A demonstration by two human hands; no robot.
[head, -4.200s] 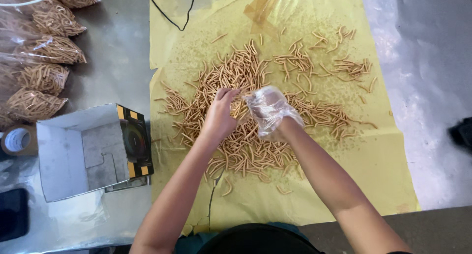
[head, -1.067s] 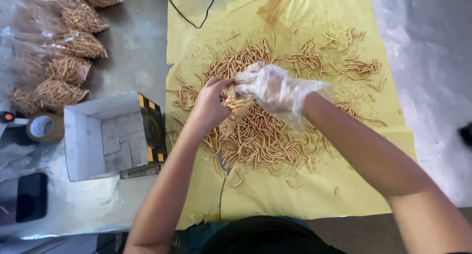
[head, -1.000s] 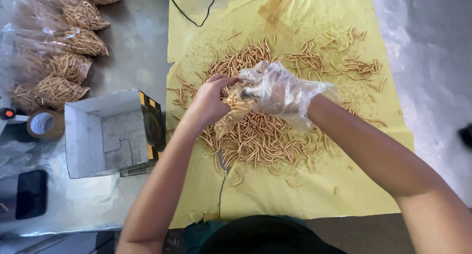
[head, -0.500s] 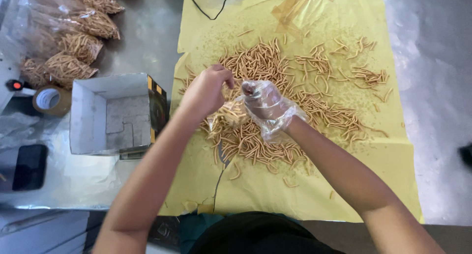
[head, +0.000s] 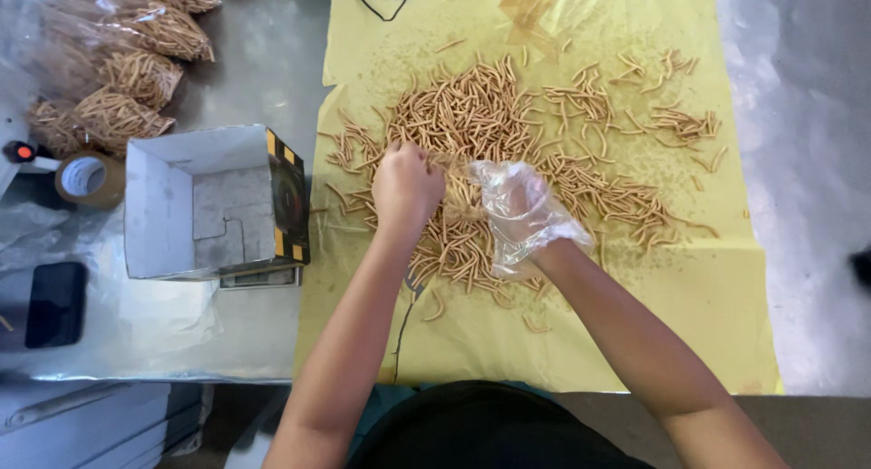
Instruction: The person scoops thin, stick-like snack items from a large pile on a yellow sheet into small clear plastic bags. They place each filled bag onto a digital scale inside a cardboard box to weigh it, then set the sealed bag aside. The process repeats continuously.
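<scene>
1. The snack sticks [head: 508, 151] lie in a loose pile on the yellow sheet [head: 635, 342].
2. The left hand [head: 406, 186] is clenched in the pile, seemingly pinching sticks.
3. The right hand [head: 519, 217], in a clear plastic glove, grasps sticks just beside it.
4. An open white box [head: 163, 206] stands on the tabletop [head: 245, 70], with filled bags [head: 118, 79] behind it.

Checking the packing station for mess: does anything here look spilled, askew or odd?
The snack sticks lie loose and scattered across the yellow sheet, with strays near its right edge. Only the right hand wears a clear plastic glove; the left hand is bare. The open white box sits slightly askew.
</scene>
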